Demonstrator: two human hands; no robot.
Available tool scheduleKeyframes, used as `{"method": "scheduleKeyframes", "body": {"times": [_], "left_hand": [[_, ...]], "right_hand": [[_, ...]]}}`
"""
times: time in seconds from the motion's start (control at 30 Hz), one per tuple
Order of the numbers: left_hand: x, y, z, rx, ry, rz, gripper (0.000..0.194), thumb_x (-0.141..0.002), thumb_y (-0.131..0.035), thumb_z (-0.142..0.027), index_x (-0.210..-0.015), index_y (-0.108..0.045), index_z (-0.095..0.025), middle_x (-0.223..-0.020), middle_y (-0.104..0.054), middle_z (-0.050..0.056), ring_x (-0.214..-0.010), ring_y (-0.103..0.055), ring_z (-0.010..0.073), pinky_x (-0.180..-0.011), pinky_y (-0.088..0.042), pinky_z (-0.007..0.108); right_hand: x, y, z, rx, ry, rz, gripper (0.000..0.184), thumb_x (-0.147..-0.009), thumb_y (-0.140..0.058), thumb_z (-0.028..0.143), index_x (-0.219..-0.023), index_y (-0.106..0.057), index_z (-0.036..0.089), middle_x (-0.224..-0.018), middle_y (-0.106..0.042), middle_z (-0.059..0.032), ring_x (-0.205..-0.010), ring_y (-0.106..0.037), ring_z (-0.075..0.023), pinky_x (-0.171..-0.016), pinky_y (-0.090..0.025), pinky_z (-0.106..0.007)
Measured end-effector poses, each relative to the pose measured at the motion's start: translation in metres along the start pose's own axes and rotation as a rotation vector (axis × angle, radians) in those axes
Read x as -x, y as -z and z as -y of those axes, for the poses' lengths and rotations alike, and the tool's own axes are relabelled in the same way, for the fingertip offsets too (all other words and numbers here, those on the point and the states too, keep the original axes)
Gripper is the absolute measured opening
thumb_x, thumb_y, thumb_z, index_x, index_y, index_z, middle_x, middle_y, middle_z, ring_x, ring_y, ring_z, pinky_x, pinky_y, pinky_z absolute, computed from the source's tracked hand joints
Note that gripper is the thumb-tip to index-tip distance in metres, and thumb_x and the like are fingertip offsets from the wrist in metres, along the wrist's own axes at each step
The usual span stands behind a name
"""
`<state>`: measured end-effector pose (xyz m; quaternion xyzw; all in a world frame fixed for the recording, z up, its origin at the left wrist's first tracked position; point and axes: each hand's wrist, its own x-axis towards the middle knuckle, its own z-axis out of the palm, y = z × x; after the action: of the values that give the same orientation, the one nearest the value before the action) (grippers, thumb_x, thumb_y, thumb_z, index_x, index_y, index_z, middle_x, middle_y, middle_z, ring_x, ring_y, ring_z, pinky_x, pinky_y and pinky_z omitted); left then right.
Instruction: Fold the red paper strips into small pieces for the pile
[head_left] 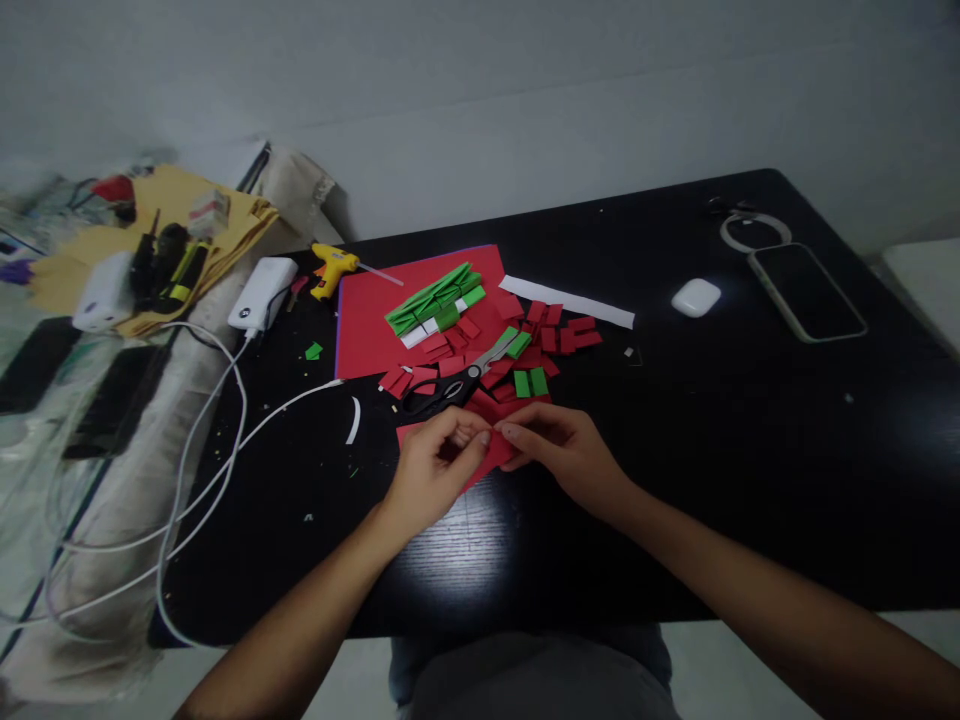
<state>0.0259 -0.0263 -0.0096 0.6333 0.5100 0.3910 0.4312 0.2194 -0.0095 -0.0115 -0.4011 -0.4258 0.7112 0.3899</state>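
Observation:
My left hand (439,462) and my right hand (562,452) meet above the near part of the pile, thumbs and forefingers pinched together on red paper (491,458). Whether it is a small strip or the edge of a larger piece under the fingers is hard to make out. Just beyond my left hand lie black-handled scissors (466,377), blades pointing away to the right. Around them are several folded red paper pieces (559,340) and a few green ones (531,382).
A red sheet (367,330) holds green folded paper (435,298). Behind are a yellow glue gun (330,268) and a white paper strip (566,300). A power bank (262,292) with a white cable (241,400) is left; an earbud case (696,297) and phone (808,292) are right.

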Motion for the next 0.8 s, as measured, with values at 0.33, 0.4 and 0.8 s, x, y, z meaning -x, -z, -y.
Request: {"method": "scheduleKeyframes", "body": {"times": [0.33,0.4,0.8], "left_hand": [[0.0014,-0.0017,0.0018,-0.046,-0.025,-0.013,0.011,-0.097,-0.063,-0.027,-0.095,-0.069,-0.018,-0.082,-0.068,0.002,-0.072,-0.06,0.0129,-0.069,-0.049,0.025],[0.0005,-0.002,0.0005,-0.026,-0.01,-0.01,0.011,-0.097,-0.062,-0.028,-0.095,-0.068,-0.018,-0.081,-0.068,0.001,-0.071,-0.06,0.0127,-0.068,-0.049,0.025],[-0.002,0.0006,0.0007,0.029,0.086,0.066,0.023,-0.098,-0.061,-0.038,-0.091,-0.066,-0.018,-0.074,-0.061,-0.001,-0.066,-0.054,0.0119,-0.063,-0.044,0.024]], "right_hand": [[-0.004,0.0017,-0.0035,-0.027,-0.098,-0.027,0.025,-0.077,-0.086,0.041,-0.089,-0.079,0.02,-0.09,-0.076,-0.0019,-0.079,-0.073,-0.0165,-0.077,-0.065,-0.033],[-0.004,0.0015,-0.0029,-0.014,-0.102,-0.015,0.024,-0.078,-0.085,0.042,-0.088,-0.08,0.021,-0.088,-0.076,-0.0013,-0.076,-0.073,-0.0158,-0.077,-0.065,-0.033],[-0.0021,-0.0011,-0.0072,0.142,0.006,-0.053,0.029,-0.082,-0.079,0.048,-0.086,-0.075,0.019,-0.079,-0.074,-0.0015,-0.065,-0.071,-0.0158,-0.066,-0.064,-0.031]]}}
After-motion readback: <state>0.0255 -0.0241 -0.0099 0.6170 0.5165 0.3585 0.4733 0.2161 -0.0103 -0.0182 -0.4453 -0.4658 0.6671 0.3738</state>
